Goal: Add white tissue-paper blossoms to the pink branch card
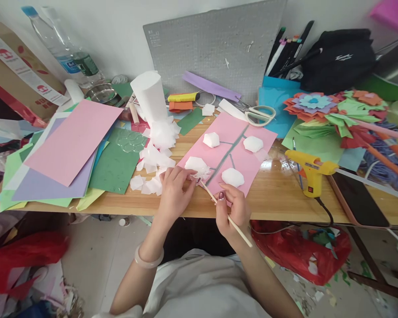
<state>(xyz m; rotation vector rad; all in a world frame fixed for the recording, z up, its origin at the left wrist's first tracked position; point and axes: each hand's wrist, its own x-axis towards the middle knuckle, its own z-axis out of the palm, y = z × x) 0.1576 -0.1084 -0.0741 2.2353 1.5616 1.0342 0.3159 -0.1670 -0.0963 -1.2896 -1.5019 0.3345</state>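
Pink rectangular paper sheet (230, 126) lies at an angle on the wooden tabletop (273, 190), right in front of the person, grey-green stem (228, 154) and side branches already on it. Four white faceted paper pieces sit around the stem, one by each branch. Upper left (211, 140), upper right (253, 144) and lower right (232, 177) look complete; lower left (197, 164) has ragged bits at its near side and is being worked, so I'd call it the unfinished one. Right hand (232, 207) is closed on a slim pale wooden stick (239, 230), tip at that ragged edge. Left hand (176, 189) has bent fingers at the same spot, thumb near the fingertips; can't tell if it's pinching anything. Loose white paper squares (142, 183) lie just left of it, spare stock by the look. Room: left side tight, scraps then the dark green sheet (114, 170). Cream-handled scissors (256, 115) crowd the far edge. Front edge of the tabletop is close under both wrists. Best clearance is right, bare wood up to the yellow glue gun (310, 170).
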